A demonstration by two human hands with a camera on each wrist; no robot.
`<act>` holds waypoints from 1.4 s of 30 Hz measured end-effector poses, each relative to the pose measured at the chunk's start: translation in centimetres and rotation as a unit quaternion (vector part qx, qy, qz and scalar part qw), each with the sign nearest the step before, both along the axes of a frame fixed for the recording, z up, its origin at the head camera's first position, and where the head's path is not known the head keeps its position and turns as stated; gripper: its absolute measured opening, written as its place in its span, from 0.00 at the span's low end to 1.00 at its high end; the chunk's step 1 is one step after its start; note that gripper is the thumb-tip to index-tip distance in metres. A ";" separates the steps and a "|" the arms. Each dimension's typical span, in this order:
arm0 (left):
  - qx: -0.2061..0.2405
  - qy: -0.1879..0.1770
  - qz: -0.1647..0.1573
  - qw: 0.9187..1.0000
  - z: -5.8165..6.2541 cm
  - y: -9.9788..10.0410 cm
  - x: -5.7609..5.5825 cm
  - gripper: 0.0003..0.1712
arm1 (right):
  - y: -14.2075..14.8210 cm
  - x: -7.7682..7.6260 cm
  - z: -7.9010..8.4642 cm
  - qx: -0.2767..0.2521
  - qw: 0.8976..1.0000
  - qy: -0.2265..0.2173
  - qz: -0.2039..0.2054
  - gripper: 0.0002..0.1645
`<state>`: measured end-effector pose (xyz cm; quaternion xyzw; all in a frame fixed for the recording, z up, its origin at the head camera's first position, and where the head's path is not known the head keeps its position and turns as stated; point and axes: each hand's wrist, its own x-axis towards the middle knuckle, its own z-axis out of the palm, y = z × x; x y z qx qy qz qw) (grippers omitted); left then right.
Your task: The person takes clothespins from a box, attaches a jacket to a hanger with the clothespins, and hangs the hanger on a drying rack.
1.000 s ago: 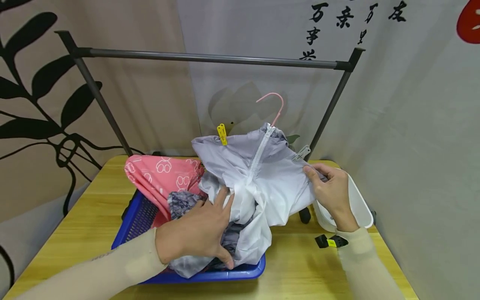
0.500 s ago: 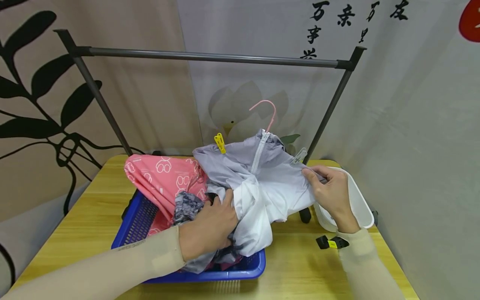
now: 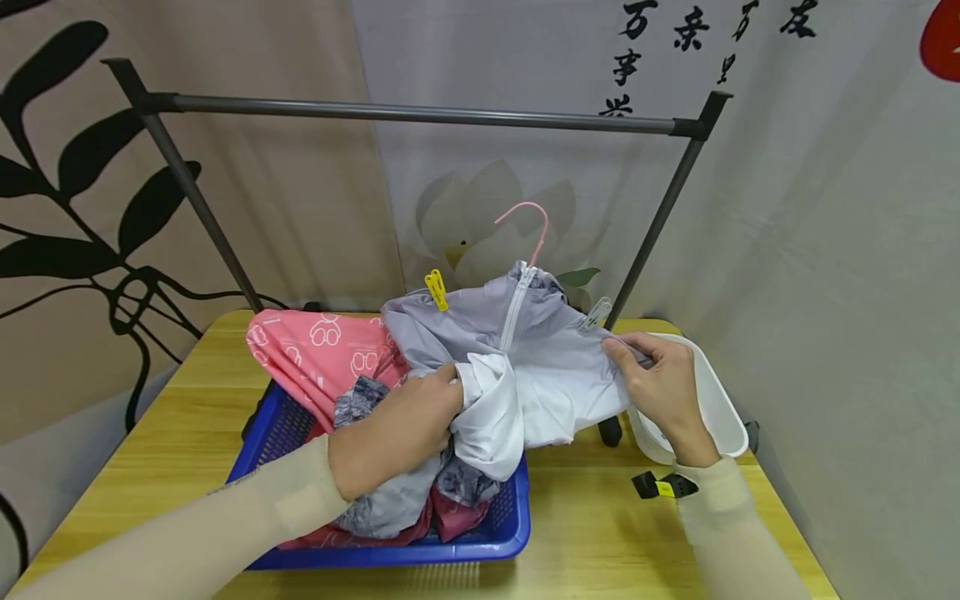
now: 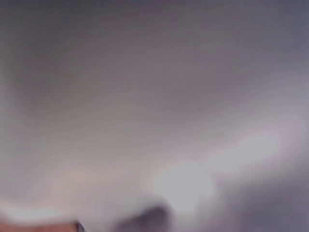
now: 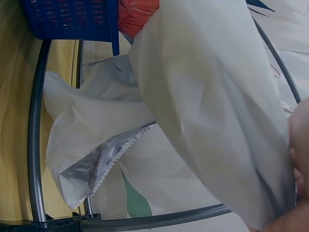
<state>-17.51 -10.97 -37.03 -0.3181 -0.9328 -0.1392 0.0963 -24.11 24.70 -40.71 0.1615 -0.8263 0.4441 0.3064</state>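
Note:
A pale grey and white zip-up jacket (image 3: pixel 555 379) hangs on a pink hanger (image 3: pixel 538 225), its hook pointing up. A yellow clothespin (image 3: pixel 436 290) clips its left shoulder, and a clear clothespin (image 3: pixel 597 314) sits on the right one. My right hand (image 3: pixel 660 387) pinches the jacket's right edge between thumb and fingers. With curled fingers, partly hidden by cloth, my left hand (image 3: pixel 408 425) grips the bunched white front above the basket. Blurred pale fabric fills the left wrist view. The right wrist view shows the jacket's cloth (image 5: pixel 207 96) beside my fingers.
A blue basket (image 3: pixel 517 517) holds pink printed cloth (image 3: pixel 330 350) and grey patterned clothes (image 3: pixel 397 500). Behind stands a dark metal rack with a top bar (image 3: pixel 420 112). At the right is a white tub (image 3: pixel 716 400) on the wooden table (image 3: pixel 585 533).
My left hand has gone from spread fingers on the cloth to gripping the white front, drawing it up and uncovering clothes in the basket. Hanger and collar dropped slightly leftward; my right hand stayed put.

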 end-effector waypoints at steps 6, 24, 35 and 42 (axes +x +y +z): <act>0.075 0.065 0.000 0.995 1.3 -0.4 -1.0 0.29 | -0.1 0.0 0.2 -0.034 0.999 0.002 -0.004 0.03; 0.336 0.075 0.065 0.936 2.5 3.2 -4.4 0.32 | -0.3 0.0 1.1 -0.082 0.996 0.030 -0.032 0.03; 0.450 -0.004 0.124 0.884 2.0 7.3 -6.9 0.31 | 0.4 0.0 1.5 -0.099 0.991 0.046 -0.074 0.05; 0.464 -0.015 0.113 0.878 0.9 9.3 -8.1 0.28 | 1.1 -0.2 1.2 -0.082 0.989 0.057 -0.109 0.05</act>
